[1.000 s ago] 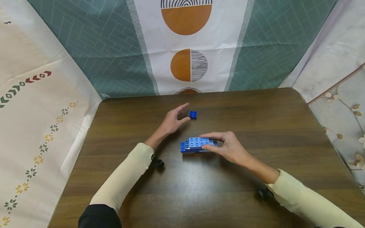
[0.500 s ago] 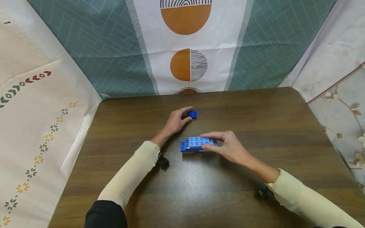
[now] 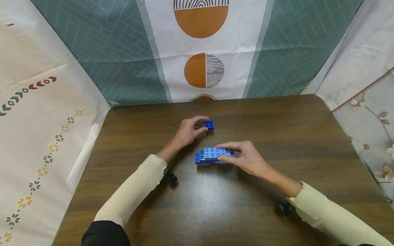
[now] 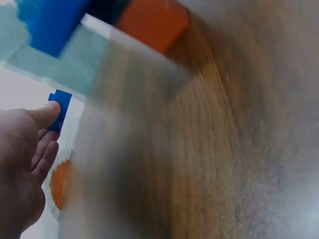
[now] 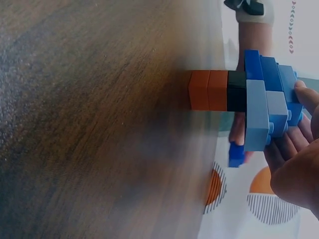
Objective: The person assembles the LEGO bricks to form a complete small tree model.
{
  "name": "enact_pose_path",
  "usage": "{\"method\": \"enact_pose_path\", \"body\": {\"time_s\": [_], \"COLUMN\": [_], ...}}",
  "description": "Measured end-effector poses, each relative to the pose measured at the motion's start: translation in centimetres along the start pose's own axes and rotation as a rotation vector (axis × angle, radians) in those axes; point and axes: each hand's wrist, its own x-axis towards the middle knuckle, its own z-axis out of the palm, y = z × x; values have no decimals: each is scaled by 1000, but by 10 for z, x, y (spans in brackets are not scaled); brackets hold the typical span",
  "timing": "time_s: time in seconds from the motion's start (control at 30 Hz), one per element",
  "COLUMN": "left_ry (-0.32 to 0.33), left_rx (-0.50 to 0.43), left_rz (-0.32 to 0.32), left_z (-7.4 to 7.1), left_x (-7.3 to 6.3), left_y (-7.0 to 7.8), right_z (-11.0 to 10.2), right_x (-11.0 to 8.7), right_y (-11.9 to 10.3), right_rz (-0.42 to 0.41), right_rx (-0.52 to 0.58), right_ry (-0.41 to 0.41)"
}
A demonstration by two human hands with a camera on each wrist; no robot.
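My left hand point(image 3: 188, 131) pinches a small dark blue toy brick point(image 3: 209, 125) between thumb and fingers, at the far middle of the table. In the left wrist view the thumb lies on one face of that blue brick point(image 4: 60, 110). Nearer to me stands a stack of toy bricks point(image 3: 212, 155), light and dark blue on top. Its lower part shows in the right wrist view as a dark brick point(image 5: 237, 91) over orange bricks point(image 5: 208, 90). My right hand point(image 3: 246, 156) grips the right end of the stack, thumb in front and fingers behind.
The brown wooden table point(image 3: 261, 212) lies under both hands. A patterned green and white cloth point(image 3: 123, 61) hangs behind its far edge, with pale printed cloths point(image 3: 40, 136) at the sides. Each wrist wears a small black camera point(image 3: 170, 176).
My left hand has closed in on the small blue brick and taken hold of it; the brick has shifted slightly toward me and rightward. The right hand and the stack have hardly moved.
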Motion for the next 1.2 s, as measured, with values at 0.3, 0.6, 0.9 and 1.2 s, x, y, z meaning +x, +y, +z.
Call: {"method": "enact_pose_path", "body": {"time_s": [0.3, 0.6, 0.9, 1.2], "left_ry": [-4, -73, -144, -152], "left_rx": [-116, -147, -168, -150], "left_rz": [92, 163, 215, 226], "left_z": [-25, -39, -39, -35], "left_x": [-24, -53, -70, -80], "left_y": [38, 68, 80, 86], "right_z": [-2, -2, -1, -1], "right_x": [0, 0, 0, 1], "right_y": [-3, -3, -2, 0], "right_rz": [-10, -12, 3, 8], "right_rx": [-17, 4, 2, 10], "right_ry": [-1, -4, -2, -6]}}
